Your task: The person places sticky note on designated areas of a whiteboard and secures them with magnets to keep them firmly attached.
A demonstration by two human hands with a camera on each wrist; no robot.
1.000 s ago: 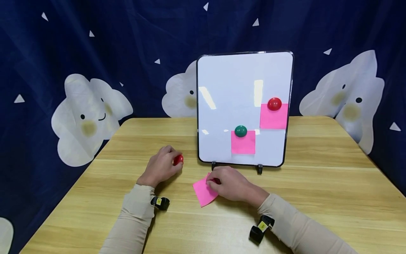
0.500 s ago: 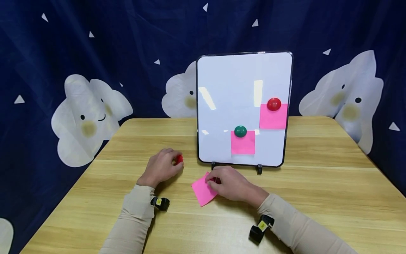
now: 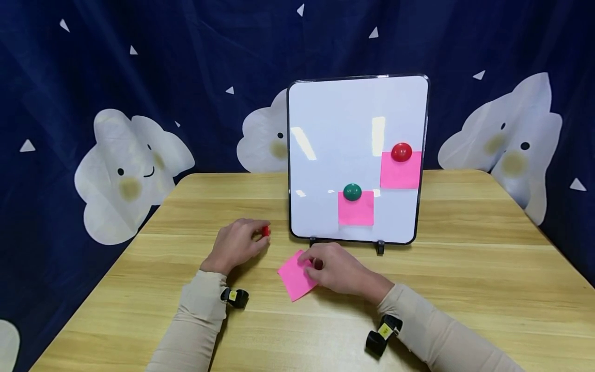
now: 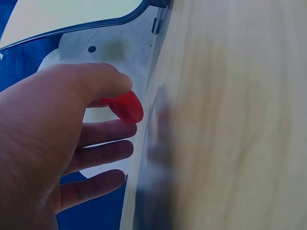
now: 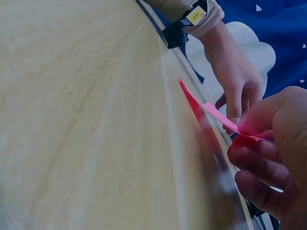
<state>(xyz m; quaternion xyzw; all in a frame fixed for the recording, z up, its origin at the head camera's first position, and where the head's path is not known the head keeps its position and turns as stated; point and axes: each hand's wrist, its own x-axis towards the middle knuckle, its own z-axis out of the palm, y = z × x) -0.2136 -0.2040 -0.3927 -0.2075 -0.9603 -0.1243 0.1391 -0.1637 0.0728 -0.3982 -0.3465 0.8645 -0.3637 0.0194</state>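
My left hand pinches a round red magnet between thumb and forefinger, low over the table left of the whiteboard. In the left wrist view the other fingers extend loosely below it. Just in front of the board, my right hand holds a pink sticky note by its right side, thumb against the fingers. Seen from the right wrist, the note is nearly edge-on and raised over the tabletop, with its red reflection beneath. My fingers cover the note's right part.
The whiteboard stands upright on small black feet. On it, a green magnet pins one pink note low down; another red magnet pins a second note at right. A dark blue curtain hangs behind the table.
The sticky note has shifted slightly left and turned in my right fingers. In my left fingers the red magnet has turned and now shows less from above. Both arms stay nearly still.
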